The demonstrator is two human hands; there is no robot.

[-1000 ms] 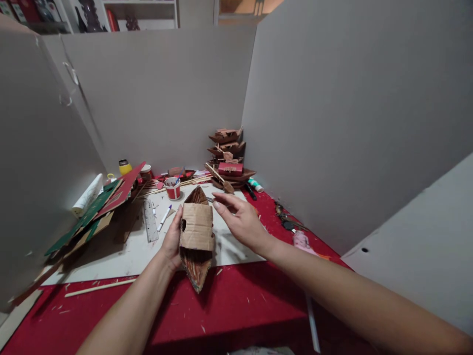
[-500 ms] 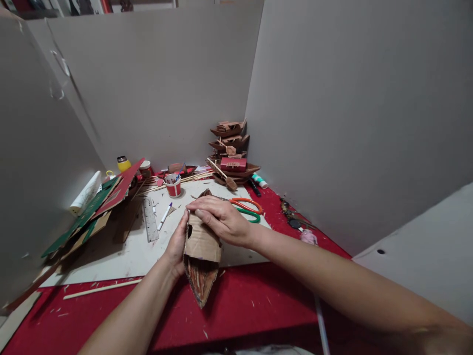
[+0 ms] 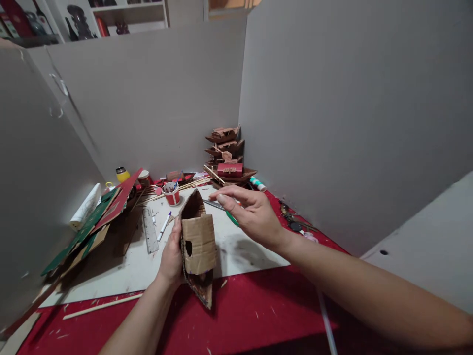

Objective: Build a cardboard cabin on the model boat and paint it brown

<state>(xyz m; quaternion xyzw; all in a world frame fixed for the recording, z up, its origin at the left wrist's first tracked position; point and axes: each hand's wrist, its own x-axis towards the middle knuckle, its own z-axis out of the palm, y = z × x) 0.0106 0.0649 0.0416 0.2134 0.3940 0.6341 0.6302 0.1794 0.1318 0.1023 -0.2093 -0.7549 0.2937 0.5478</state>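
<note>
My left hand [image 3: 172,254] is closed around the left side of a cardboard model boat [image 3: 192,204], which is tilted toward the right. The boat has a curved brown cardboard canopy [image 3: 201,246] with a dark hole cut in its side. To the right of the boat, my right hand [image 3: 254,217] is raised over the table, its thumb and fingers apart and holding nothing visible. Beneath that hand lies a pair of scissors [image 3: 232,218]; its metal blades and part of a green handle show, while the rest is hidden.
Stacked finished model boats [image 3: 229,170] stand in the far corner. A red-and-white paper cup [image 3: 172,197], a clear ruler [image 3: 150,229] and a marker [image 3: 164,227] sit behind and left. Coloured cardboard sheets [image 3: 92,212] lean at the left. Grey panels [image 3: 166,93] enclose the table.
My right hand has come off the canopy and moved right, over the scissors. The boat has been turned in my left hand, tilting right. The view has shifted slightly upward.
</note>
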